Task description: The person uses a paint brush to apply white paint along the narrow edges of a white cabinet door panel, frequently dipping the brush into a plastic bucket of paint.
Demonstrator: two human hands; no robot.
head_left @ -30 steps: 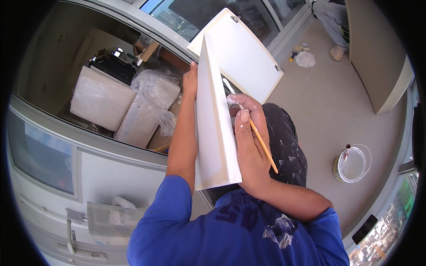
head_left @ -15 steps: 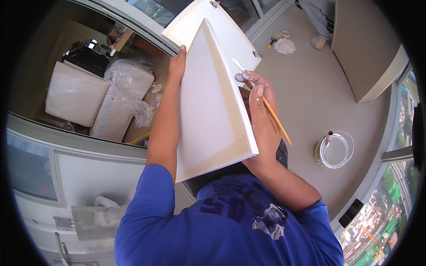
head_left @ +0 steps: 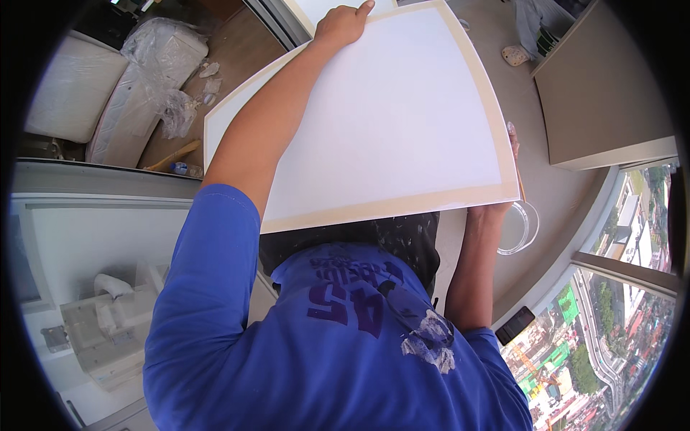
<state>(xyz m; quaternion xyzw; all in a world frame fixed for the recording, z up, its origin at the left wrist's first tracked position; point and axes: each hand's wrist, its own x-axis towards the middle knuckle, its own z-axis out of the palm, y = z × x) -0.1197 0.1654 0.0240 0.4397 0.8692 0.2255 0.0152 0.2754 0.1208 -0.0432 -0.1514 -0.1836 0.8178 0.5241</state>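
Observation:
A large white panel, with a beige band along its edges, fills the space in front of me, its broad face turned up towards me. My left hand grips its far edge, fingers bent over and thumb sticking out. My right hand is at the right edge, mostly hidden behind the panel; only fingertips and the heel of the palm show. A sliver of a thin paintbrush's orange handle shows beside that hand. The brush tip is out of sight. Another white panel lies beyond the far edge.
A bucket of white stuff stands on the floor at the right, partly covered by the panel. A beige cabinet is at the far right. Plastic-wrapped cushions lie behind the window frame at left. A black phone rests by the right window.
The panel has turned from edge-on to face-up and spread across the view. My left hand has moved up and right along it; my right hand with the brush has gone behind its right edge.

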